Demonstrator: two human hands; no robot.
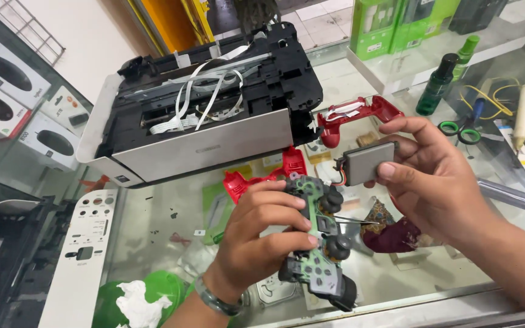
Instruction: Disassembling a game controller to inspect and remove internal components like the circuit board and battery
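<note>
My left hand point(261, 234) grips the bare inner assembly of a game controller point(321, 243), a green circuit board with black thumbsticks and grey button pads, held upright over the glass counter. My right hand point(435, 176) holds a flat grey battery pack point(369, 161) between thumb and fingers, just above and right of the board. Thin wires run from the pack toward the board. A thin metal tool point(356, 222) also sticks out from my right hand toward the board. Red controller shell halves point(360, 112) point(262, 176) lie on the counter behind my hands.
An opened printer point(208, 115) with loose white ribbon cables stands at the back left. A white panel point(83, 255) lies at the left. Green-handled scissors point(460, 129), green bottles point(439, 85), a metal rod point(508, 194) and boxes sit at the right.
</note>
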